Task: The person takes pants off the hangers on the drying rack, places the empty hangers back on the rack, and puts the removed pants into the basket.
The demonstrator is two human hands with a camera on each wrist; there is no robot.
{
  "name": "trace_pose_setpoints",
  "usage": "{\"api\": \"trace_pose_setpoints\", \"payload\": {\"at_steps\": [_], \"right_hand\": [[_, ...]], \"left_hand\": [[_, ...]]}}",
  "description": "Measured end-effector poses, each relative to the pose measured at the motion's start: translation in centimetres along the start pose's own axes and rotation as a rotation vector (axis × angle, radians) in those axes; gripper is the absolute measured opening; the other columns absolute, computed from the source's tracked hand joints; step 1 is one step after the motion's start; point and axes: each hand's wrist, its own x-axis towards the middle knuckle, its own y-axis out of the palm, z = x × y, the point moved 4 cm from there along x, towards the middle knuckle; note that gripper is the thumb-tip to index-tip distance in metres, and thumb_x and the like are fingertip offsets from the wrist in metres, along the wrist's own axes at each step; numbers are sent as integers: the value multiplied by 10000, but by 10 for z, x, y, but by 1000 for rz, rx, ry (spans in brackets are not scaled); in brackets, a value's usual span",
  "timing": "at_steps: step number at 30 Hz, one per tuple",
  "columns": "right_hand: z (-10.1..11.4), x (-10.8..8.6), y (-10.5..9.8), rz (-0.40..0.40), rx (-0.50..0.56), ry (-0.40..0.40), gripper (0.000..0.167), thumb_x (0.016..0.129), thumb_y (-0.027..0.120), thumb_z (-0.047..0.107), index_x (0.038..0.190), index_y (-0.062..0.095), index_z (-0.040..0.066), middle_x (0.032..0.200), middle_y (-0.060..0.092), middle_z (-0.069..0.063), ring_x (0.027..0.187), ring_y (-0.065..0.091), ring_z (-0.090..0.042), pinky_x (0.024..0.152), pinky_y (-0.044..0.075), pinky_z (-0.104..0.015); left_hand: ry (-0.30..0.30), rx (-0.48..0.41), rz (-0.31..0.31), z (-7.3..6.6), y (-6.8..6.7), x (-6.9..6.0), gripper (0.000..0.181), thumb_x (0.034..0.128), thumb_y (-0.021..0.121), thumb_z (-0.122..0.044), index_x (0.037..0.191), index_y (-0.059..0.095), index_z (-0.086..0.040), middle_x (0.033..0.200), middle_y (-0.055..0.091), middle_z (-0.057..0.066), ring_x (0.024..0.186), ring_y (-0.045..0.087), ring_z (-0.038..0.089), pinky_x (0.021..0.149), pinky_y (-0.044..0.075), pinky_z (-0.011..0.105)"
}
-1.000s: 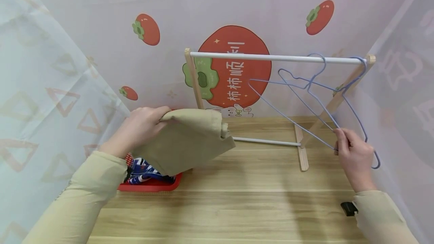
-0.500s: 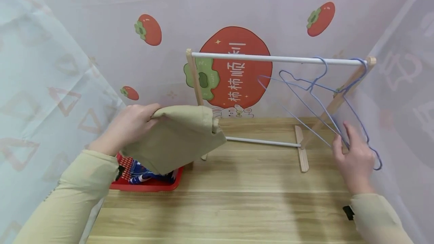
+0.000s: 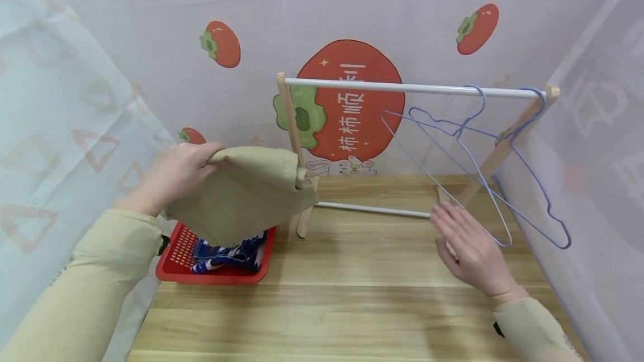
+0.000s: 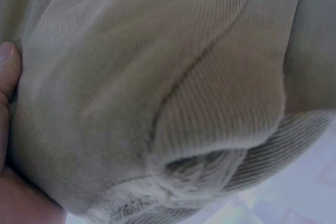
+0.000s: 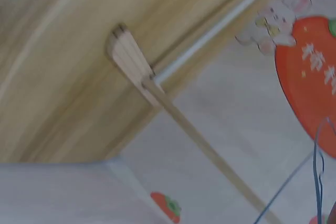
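Note:
My left hand (image 3: 173, 175) grips a folded khaki garment (image 3: 241, 194) by its upper left edge, holding it above the basket. In the left wrist view the garment (image 4: 105, 93) fills most of the picture, with a seam and ribbed fabric showing; its exact kind is unclear. Two blue wire hangers hang toward the right end of the rack's rail: a nearer one (image 3: 459, 132) and a farther one (image 3: 512, 137). Left of their lower ends, my right hand (image 3: 473, 253) is held out with fingers extended and nothing in it.
The drying rack has a white top rail (image 3: 402, 87) and wooden legs. At the left, a red basket (image 3: 216, 279) contains blue and white patterned cloth (image 3: 233, 256). Printed sheets wall in the wooden table (image 3: 342, 312) at the back and both sides.
My right hand has let go of the nearer hanger and moved left, its fingers straightening. That hanger swung back. My left hand has carried the garment leftward, uncovering more of the basket.

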Motion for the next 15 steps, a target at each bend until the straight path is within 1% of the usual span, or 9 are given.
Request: {"api": "trace_pose_setpoints", "payload": {"at_steps": [2, 5, 8, 9, 12, 14, 15], "right_hand": [[5, -14, 14, 91, 42, 14, 436, 1069, 482, 236, 1298, 627, -106, 1323, 630, -286, 1268, 591, -434, 1199, 357, -446], [11, -34, 31, 229, 104, 74, 522, 1098, 445, 352, 1358, 604, -71, 1396, 595, -255, 1372, 519, -377, 1233, 297, -412], [20, -52, 46, 382, 145, 149, 582, 1090, 438, 435, 1428, 563, -23, 1473, 543, -215, 1402, 483, -381, 1261, 224, -388], [23, -57, 50, 438, 153, 172, 587, 1076, 476, 439, 1459, 538, 0, 1498, 522, -205, 1399, 482, -394, 1269, 196, -384], [32, -72, 60, 603, 166, 245, 662, 997, 635, 425, 1543, 459, 94, 1571, 449, -162, 1400, 468, -420, 1233, 275, -485], [37, -80, 66, 689, 178, 286, 752, 924, 737, 396, 1566, 434, 149, 1603, 407, -137, 1415, 444, -428, 1175, 343, -561], [40, -83, 69, 717, 189, 298, 789, 889, 777, 384, 1567, 436, 166, 1608, 399, -135, 1419, 437, -433, 1139, 370, -597]], "left_hand": [[-6, -3, 16, 6, -1, 2, 126, 910, 748, -38, 947, 658, -118, 752, 678, 33, 597, 590, 200, 606, 517, 440], [-26, 5, 42, 16, -2, 4, 123, 915, 736, -34, 989, 674, -110, 801, 702, 58, 629, 629, 236, 644, 544, 483], [-40, 14, 47, 26, -3, 4, 132, 913, 737, -30, 1004, 678, -106, 831, 708, 81, 657, 647, 271, 663, 552, 512], [-45, 14, 43, 28, -3, 5, 132, 913, 739, -31, 1002, 677, -106, 834, 707, 86, 665, 651, 284, 664, 551, 517], [-53, 22, 32, 37, -4, 6, 117, 920, 727, -25, 982, 669, -106, 844, 697, 94, 668, 643, 300, 648, 534, 514], [-72, 28, 33, 42, -5, 7, 110, 933, 714, -31, 962, 654, -118, 845, 687, 87, 661, 627, 291, 627, 510, 496], [-79, 29, 37, 45, -5, 7, 108, 940, 703, -28, 955, 646, -118, 840, 681, 85, 656, 615, 283, 622, 499, 485]]}}
